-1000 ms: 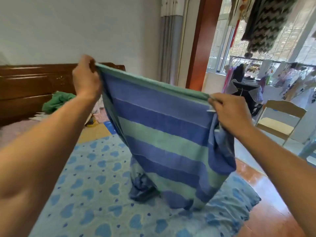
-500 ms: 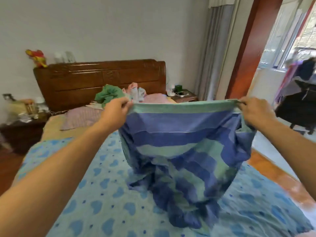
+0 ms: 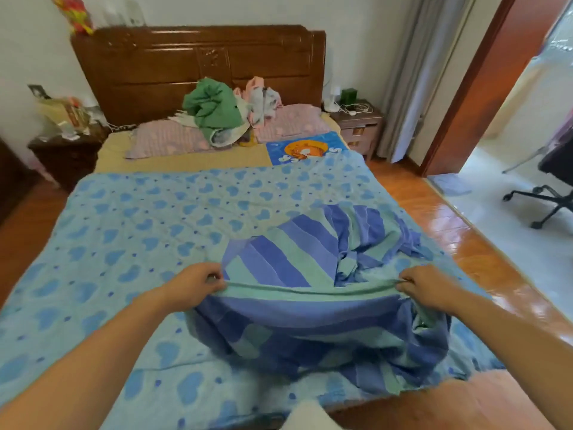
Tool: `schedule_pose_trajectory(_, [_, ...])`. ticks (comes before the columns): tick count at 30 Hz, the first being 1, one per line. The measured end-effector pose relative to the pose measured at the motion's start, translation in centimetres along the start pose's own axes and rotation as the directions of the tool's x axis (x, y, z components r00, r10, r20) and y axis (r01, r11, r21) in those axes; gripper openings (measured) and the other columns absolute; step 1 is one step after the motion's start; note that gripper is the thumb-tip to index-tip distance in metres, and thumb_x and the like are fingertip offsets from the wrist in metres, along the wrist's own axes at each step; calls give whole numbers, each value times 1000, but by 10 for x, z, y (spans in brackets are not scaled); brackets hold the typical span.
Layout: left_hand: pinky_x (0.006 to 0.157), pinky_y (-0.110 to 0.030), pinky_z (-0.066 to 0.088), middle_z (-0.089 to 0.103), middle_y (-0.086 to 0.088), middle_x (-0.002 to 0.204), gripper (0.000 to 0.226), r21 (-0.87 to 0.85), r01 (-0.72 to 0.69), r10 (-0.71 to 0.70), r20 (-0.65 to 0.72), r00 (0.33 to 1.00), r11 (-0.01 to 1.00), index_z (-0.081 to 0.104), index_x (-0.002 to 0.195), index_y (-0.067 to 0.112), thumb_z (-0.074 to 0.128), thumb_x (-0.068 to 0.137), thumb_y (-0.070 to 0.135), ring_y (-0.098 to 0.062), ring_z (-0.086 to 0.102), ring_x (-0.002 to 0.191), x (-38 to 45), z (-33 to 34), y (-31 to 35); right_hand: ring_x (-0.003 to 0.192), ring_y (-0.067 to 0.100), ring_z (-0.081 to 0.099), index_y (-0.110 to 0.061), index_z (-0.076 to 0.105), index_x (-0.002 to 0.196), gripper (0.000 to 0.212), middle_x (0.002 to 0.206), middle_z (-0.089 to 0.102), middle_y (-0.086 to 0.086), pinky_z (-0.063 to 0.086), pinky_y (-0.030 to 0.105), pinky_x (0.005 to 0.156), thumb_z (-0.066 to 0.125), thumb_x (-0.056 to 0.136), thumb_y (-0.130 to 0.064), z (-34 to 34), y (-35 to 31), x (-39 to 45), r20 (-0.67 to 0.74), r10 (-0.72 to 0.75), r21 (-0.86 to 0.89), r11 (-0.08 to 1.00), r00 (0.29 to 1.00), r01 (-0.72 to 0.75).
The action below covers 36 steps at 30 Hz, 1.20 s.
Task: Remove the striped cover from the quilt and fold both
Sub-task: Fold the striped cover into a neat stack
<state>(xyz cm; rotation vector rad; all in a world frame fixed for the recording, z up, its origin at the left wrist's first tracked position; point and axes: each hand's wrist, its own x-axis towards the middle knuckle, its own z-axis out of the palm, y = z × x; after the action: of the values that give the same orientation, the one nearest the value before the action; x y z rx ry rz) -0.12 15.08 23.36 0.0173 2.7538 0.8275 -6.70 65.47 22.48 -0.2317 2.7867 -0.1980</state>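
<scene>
The striped cover (image 3: 297,252), blue and pale green, lies bunched on the near right part of the bed. Its green edge is stretched between my hands just above the bed. My left hand (image 3: 198,282) pinches that edge at its left end. My right hand (image 3: 424,285) pinches it at the right end. Part of the cover spreads beyond the edge, and the rest hangs crumpled below it. The quilt (image 3: 139,231), light blue with darker hearts and dots, lies spread flat over the bed under the cover.
A green garment (image 3: 214,108) and other clothes are piled on pink pillows (image 3: 167,139) at the wooden headboard (image 3: 198,66). Nightstands (image 3: 359,124) flank the bed. Wood floor (image 3: 465,243) runs along the right, with an office chair (image 3: 555,181) past the doorway.
My hands have come down from chest height to just above the bed, laying the cover on the quilt. The camera tilted down toward the bed.
</scene>
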Motion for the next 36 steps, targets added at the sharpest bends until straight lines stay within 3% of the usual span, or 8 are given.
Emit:
schedule_pose_trajectory(9, [90, -52, 46, 61, -30, 116, 12, 87, 706, -572, -520, 634, 703, 46, 106, 7, 42, 96, 13, -47, 60, 102, -88, 10, -91, 96, 21, 66, -30, 49, 104, 31, 101, 67, -1, 48, 35, 75, 28, 102, -53, 107, 62, -50, 174, -215, -466, 841, 961, 273])
schedule_pose_trajectory(17, [73, -40, 36, 55, -26, 94, 11, -151, 587, -593, -399, 700, 795, 44, 94, 8, 44, 100, 17, -35, 51, 81, -71, 44, -57, 104, 44, 63, 4, 66, 107, 25, 111, 64, 29, 50, 46, 87, 47, 97, -10, 35, 84, -8, -294, 280, 9, 957, 914, -290])
schedule_pose_trajectory(22, [63, -37, 38, 51, -6, 80, 11, -429, 260, -497, -660, 563, 865, 48, 98, 12, 47, 101, 22, -27, 48, 74, -33, 5, -10, 111, 21, 54, -10, 57, 127, 33, 121, 57, 5, 42, 37, 99, 38, 100, -14, -147, 68, 50, -626, 630, 649, 748, 460, -140])
schedule_pose_trajectory(26, [63, -33, 42, 57, -4, 82, 11, -482, 67, -324, -473, 819, 873, 55, 98, 10, 63, 96, 17, -16, 51, 71, -23, 2, 17, 91, 1, 42, -38, 49, 95, 18, 94, 45, -21, 44, 33, 91, 35, 92, -26, -187, 20, 27, -807, 534, 591, 722, 252, 359])
schedule_pose_trajectory(27, [63, -32, 41, 58, -4, 79, 10, -424, 98, -272, -371, 888, 900, 59, 94, 9, 68, 92, 13, -14, 50, 68, -27, 12, 18, 84, 8, 47, -35, 49, 85, 17, 84, 51, -18, 45, 38, 81, 35, 92, -31, -169, 6, 20, -871, 403, 483, 803, 280, 349])
schedule_pose_trajectory(29, [62, -24, 40, 57, -1, 71, 11, -321, 152, -227, -211, 951, 935, 63, 83, 10, 70, 87, 2, -6, 49, 64, -38, 41, 12, 79, 28, 58, -24, 56, 87, 25, 82, 63, 2, 49, 40, 74, 38, 98, -36, -104, -1, 18, -777, -60, 140, 954, 627, 264])
schedule_pose_trajectory(31, [59, -14, 38, 58, 2, 66, 23, -274, 172, -222, -166, 961, 946, 64, 74, 14, 71, 83, -7, 3, 49, 58, -48, 67, 1, 83, 32, 64, -24, 55, 102, 35, 89, 67, 7, 52, 40, 71, 41, 98, -56, -29, 12, 1, -183, -349, -241, 922, 919, 302])
schedule_pose_trajectory(36, [66, -35, 42, 60, 5, 65, 24, -147, 317, -327, -47, 944, 937, 66, 72, 16, 69, 92, 29, -15, 52, 65, -57, 87, -30, 101, 22, 65, -28, 40, 130, 59, 114, 66, 0, 44, 32, 75, 51, 86, -65, 54, 103, -31, 337, -210, -519, 772, 918, 367])
